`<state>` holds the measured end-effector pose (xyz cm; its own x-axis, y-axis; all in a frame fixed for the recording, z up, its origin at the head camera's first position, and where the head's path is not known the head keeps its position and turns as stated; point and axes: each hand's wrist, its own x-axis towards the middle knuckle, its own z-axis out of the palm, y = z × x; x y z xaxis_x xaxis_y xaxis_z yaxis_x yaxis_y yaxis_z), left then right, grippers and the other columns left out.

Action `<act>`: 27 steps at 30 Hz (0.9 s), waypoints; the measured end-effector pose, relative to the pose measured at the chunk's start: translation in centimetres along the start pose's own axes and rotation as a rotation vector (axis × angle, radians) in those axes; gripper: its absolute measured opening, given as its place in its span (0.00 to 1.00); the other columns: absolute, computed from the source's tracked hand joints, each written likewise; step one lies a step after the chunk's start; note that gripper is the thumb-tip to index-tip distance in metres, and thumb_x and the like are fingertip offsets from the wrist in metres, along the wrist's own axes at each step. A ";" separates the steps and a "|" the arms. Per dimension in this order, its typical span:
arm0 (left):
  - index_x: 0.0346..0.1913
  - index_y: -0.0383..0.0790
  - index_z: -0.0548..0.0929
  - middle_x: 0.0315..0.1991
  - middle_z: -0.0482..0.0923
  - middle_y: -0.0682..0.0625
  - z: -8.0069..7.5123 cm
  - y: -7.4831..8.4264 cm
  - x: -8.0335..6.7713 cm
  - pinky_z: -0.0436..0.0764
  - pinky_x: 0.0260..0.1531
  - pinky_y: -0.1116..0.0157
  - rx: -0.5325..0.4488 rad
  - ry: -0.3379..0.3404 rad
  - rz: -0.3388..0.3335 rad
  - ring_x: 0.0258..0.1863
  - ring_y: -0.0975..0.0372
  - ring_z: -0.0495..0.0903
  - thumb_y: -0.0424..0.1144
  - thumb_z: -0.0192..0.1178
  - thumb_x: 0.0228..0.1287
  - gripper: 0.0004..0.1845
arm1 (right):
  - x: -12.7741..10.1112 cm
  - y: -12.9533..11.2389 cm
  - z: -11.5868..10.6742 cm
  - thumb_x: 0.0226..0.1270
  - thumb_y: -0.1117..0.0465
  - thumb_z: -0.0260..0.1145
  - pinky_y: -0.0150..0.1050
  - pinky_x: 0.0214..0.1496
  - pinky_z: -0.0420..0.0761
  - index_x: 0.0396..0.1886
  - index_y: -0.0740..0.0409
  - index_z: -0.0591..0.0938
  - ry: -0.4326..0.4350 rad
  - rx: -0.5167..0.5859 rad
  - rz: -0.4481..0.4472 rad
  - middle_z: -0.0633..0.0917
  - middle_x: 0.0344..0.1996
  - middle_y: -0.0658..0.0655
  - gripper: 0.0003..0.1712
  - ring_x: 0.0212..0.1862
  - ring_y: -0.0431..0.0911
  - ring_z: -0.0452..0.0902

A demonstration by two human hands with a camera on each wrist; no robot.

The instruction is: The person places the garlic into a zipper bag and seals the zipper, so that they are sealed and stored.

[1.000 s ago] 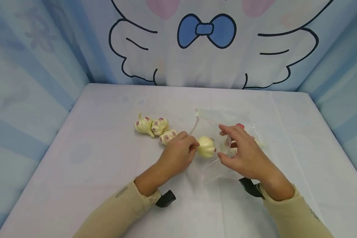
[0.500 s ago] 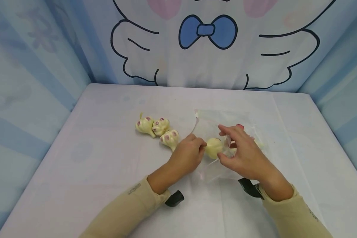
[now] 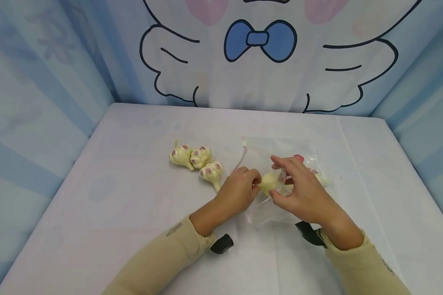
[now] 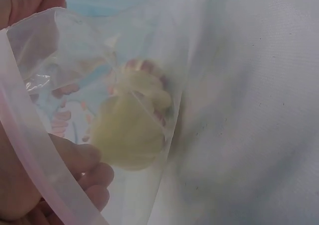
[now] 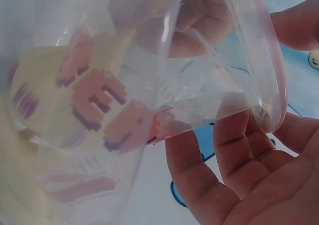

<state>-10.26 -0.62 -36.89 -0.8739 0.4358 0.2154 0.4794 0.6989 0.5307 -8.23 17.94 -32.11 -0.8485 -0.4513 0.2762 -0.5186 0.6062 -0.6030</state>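
Note:
My left hand [image 3: 240, 188] pinches a garlic bulb [image 3: 268, 182] by its stem, inside the mouth of a clear plastic bag [image 3: 258, 211]. Through the film in the left wrist view, the held garlic bulb [image 4: 129, 135] shows pale yellow, close to another purple-streaked bulb [image 4: 144, 80]. Curved around the bag's edge, my right hand [image 3: 306, 192] holds the mouth apart, thumb and index finger spread. The right wrist view shows its fingers [image 5: 194, 170] at the pink-edged rim, and red printing on the film. Bag film partly blurs the bulbs inside.
Three garlic bulbs lie in a cluster left of the bag, one of them a bulb [image 3: 211, 172] nearest my left hand. A white cloth [image 3: 96, 213] covers the table. Blue and white patterned curtains [image 3: 40, 102] stand around its back and sides.
My left hand has moved right, carrying the garlic bulb further into the bag. That uncovers more of the nearest loose bulb. The right hand stays about where it was.

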 end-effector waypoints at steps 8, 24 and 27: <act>0.42 0.39 0.87 0.34 0.82 0.51 -0.1 0.1 0.3 0.76 0.35 0.70 -0.043 -0.056 -0.041 0.34 0.62 0.77 0.33 0.69 0.64 0.05 | 0.0 0.0 0.1 0.54 0.73 0.72 0.51 0.44 0.83 0.67 0.71 0.70 0.004 0.002 -0.002 0.78 0.51 0.63 0.39 0.47 0.49 0.73; 0.38 0.40 0.88 0.31 0.84 0.54 -0.2 0.0 0.5 0.76 0.29 0.73 -0.072 -0.100 -0.098 0.28 0.66 0.79 0.37 0.68 0.65 0.03 | 0.0 -0.1 0.2 0.55 0.72 0.72 0.53 0.46 0.83 0.68 0.70 0.70 -0.007 0.009 0.007 0.78 0.51 0.59 0.38 0.49 0.48 0.73; 0.37 0.40 0.87 0.30 0.83 0.54 -0.2 0.0 0.5 0.76 0.28 0.73 -0.056 -0.108 -0.116 0.26 0.67 0.78 0.38 0.69 0.65 0.05 | 0.0 -0.1 0.2 0.56 0.72 0.71 0.53 0.46 0.82 0.68 0.70 0.70 -0.011 0.011 0.012 0.78 0.52 0.59 0.38 0.49 0.48 0.73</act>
<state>-10.72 -0.50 -36.57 -0.9077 0.4149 0.0625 0.3684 0.7169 0.5920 -8.21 17.77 -32.16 -0.8537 -0.4507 0.2607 -0.5068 0.6044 -0.6147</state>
